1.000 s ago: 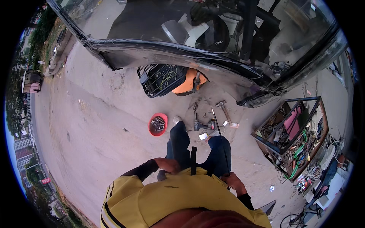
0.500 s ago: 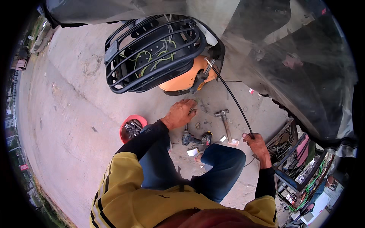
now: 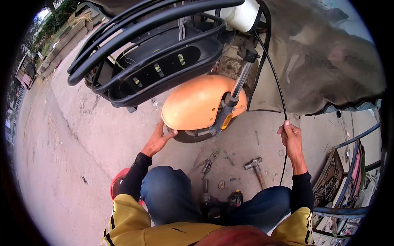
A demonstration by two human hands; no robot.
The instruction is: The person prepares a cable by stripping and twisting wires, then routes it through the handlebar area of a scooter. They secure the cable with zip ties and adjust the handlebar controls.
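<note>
My left hand [image 3: 156, 140] is at the near left side of the front wheel, its thumb and fingers closed around the tyre [image 3: 192, 139] just below the orange fender [image 3: 189, 102]. Some of those fingertips are hidden behind the wheel. On the right, my right hand [image 3: 292, 139] pinches a long black cable [image 3: 276, 74]. From there the cable runs up beside the shiny fork leg [image 3: 243, 80], and its loose length hangs below my hand toward my knee.
Black tubular bars [image 3: 135, 35] overhang the wheel. On the ground lie a hammer [image 3: 257, 172], pliers [image 3: 210, 162] and a cordless power tool [image 3: 211, 201]. A red bowl [image 3: 116, 184] is partly behind my left arm. A metal rack with parts [image 3: 342, 176] stands right, under a dark hanging cover [image 3: 324, 69].
My left hand has gone from over the ground to the tyre. My right hand has moved forward, still holding the cable. The view has come closer to the wheel.
</note>
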